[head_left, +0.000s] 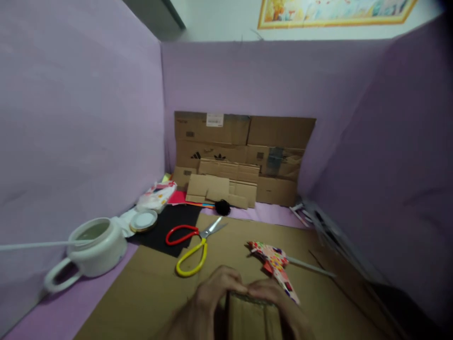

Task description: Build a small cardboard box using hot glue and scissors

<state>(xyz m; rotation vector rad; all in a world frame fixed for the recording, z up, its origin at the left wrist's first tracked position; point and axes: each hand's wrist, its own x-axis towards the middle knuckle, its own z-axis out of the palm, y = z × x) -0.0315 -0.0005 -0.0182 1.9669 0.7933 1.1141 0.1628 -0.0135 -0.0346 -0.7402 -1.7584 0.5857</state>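
At the bottom centre, a brown cardboard piece with folded or layered panels is between my two hands; its lower part runs out of view. My left hand grips its far left corner, fingers bent over the top edge. On the right side, my right hand closes over the same far edge, the two hands nearly meeting. Just beyond my right hand lies a flower-patterned glue gun with a pale glue stick in its back. Scissors with one red and one yellow handle lie half open past my left hand.
A cardboard sheet covers the work surface. At left stand a white mug with a thin white stick and a round lid. Black paper, black yarn and leaning cardboard pieces are behind. Purple walls enclose the space.
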